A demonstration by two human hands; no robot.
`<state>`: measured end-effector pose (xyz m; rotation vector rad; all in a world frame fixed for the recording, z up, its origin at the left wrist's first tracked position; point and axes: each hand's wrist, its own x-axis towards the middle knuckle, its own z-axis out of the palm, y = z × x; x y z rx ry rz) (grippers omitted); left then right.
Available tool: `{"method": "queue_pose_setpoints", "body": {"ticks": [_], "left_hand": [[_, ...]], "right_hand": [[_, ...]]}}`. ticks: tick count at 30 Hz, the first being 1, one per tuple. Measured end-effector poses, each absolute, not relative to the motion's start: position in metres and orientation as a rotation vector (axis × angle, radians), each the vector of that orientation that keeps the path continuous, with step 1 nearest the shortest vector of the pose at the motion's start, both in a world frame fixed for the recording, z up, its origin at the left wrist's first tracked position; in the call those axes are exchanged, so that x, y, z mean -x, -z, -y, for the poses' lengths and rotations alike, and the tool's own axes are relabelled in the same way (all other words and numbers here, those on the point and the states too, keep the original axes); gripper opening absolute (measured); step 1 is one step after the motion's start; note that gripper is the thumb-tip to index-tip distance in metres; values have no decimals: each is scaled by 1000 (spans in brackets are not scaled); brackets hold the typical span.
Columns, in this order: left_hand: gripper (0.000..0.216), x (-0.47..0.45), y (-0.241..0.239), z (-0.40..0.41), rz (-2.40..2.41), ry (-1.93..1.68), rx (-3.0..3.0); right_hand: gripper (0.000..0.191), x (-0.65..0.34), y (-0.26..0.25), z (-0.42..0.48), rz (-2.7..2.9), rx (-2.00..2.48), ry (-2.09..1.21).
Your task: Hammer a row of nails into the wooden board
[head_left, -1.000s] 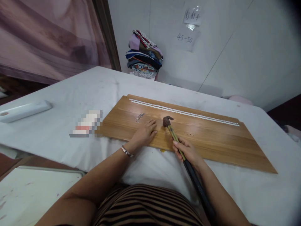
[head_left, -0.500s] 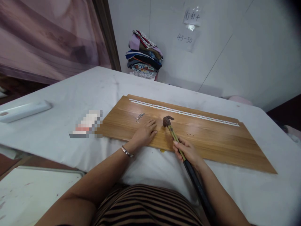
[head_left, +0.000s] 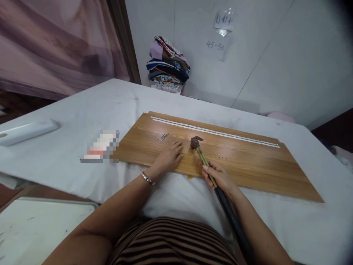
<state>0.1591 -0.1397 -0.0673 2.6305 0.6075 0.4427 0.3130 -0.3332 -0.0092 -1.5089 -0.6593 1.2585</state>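
Observation:
My right hand (head_left: 217, 175) is wrapped round the handle of a claw hammer (head_left: 204, 159), whose rusty head is low over the wooden board (head_left: 256, 169). Whether the head touches the wood is hard to tell. Flat on the same board, left of the hammer head, rests my left hand (head_left: 171, 156), fingers stretched out and holding nothing. Just beyond its fingers lies a small pile of nails (head_left: 164, 137). A short row of dark dots (head_left: 217, 156), nail heads or holes, runs rightward from the hammer.
Two pale marked strips (head_left: 215, 131) run along the board's far side. The board lies on a white-covered table (head_left: 82, 106). A white long object (head_left: 27, 130) and a pixelated item (head_left: 100, 145) lie to the left. Folded cloths (head_left: 168, 68) are stacked by the wall.
The view has shifted very slightly. Both hands and the hammer keep practically the same place on the board.

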Motion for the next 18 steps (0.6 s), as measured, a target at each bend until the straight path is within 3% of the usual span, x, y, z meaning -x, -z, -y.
{"method": "queue_pose_setpoints", "body": {"ticks": [7,12,18], "left_hand": [[37,-156,56,142,-557,-548,-2466],[51,-166,26,160,-491,-509,-2007],[57,-218,-9,177,-340,-341,-1381]], "right_hand": [[45,-316,11,334,649,1463,-1245],[35,-320,9,334,612,1388,-1214],[39,-319,-22,305,726,1287,-1137]]}}
